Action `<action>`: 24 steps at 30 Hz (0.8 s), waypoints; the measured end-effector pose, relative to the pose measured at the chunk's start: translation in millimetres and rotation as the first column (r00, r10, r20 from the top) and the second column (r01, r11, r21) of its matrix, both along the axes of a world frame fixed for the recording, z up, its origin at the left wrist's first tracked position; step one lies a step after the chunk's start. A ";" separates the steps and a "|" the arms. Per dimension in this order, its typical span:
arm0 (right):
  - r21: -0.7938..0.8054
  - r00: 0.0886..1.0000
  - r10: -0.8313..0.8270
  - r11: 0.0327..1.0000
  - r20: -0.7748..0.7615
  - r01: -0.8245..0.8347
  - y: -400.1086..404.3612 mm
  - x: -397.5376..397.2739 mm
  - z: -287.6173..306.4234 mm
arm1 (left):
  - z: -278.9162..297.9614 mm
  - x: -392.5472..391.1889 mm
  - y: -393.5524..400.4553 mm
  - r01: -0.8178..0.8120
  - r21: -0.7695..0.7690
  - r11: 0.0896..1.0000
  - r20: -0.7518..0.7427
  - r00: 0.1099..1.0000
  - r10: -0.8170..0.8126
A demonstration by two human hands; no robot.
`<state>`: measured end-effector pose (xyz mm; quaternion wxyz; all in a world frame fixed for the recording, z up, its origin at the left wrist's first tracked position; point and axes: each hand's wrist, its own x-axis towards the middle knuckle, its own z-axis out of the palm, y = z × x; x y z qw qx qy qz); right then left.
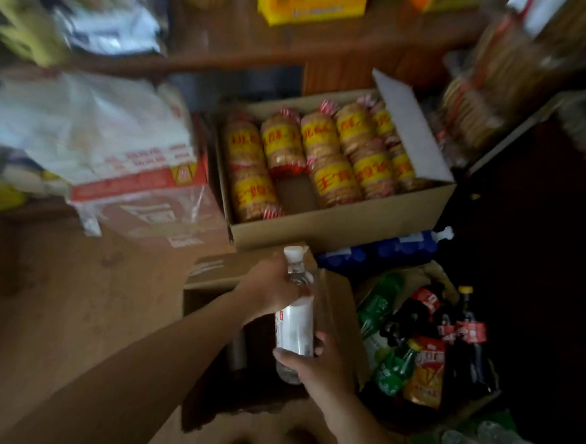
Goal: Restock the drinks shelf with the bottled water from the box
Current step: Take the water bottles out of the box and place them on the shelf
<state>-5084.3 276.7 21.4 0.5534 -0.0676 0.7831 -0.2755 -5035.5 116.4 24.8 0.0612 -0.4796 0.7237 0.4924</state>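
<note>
Hands [274, 286] grip clear plastic bottle [294, 328].

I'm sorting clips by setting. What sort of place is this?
Probably a small grocery shop or its stockroom: an open carton of biscuit packs, a box of soft-drink bottles, and both hands lifting a water bottle from a cardboard box.

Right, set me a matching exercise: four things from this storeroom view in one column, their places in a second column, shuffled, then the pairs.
Things:
1. clear plastic water bottle with white cap
2. yellow-labelled biscuit rolls
3. dark cola bottles with red labels
4. blue-capped bottle pack

Places:
A. in the open cardboard box at centre
B. gripped by the left hand and right hand
C. just below that biscuit box
D. lower right, among green bottles

Pairs: 1-B, 2-A, 3-D, 4-C
</note>
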 end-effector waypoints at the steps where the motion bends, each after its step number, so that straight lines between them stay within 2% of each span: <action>1: -0.049 0.998 -0.016 0.999 -0.055 0.013 -2.3 1.1 21.5 | 26.8 -9.0 -4.7 0.025 -0.022 0.999 -0.019 0.999 -0.026; 5: -0.216 0.927 -0.097 0.976 -0.363 0.017 -9.1 -6.0 105.1 | 137.1 -46.7 -17.0 0.059 -0.142 0.988 -0.096 0.993 -0.073; 8: -0.221 0.826 -0.104 0.975 -0.554 -0.026 -10.7 -21.6 168.7 | 215.7 -72.4 -15.2 0.060 -0.151 0.987 -0.184 0.979 -0.088; 13: -0.170 0.555 -0.135 0.985 -0.821 -0.011 11.7 -64.0 274.0 | 338.3 -122.0 7.6 0.125 -0.232 0.965 -0.279 0.942 -0.189; 15: -0.200 0.502 -0.185 0.980 -0.845 0.024 24.8 -82.6 311.3 | 387.1 -137.3 23.1 0.110 -0.280 0.954 -0.306 0.932 -0.197; 19: -0.309 0.426 -0.314 0.947 -0.848 0.083 57.7 -115.0 374.5 | 467.0 -165.1 62.9 0.192 -0.331 0.924 -0.376 0.871 -0.315; 24: -0.524 0.400 -0.556 0.828 -0.728 0.199 102.6 -141.9 433.8 | 536.5 -200.6 123.6 0.263 -0.207 0.942 -0.553 0.763 -0.334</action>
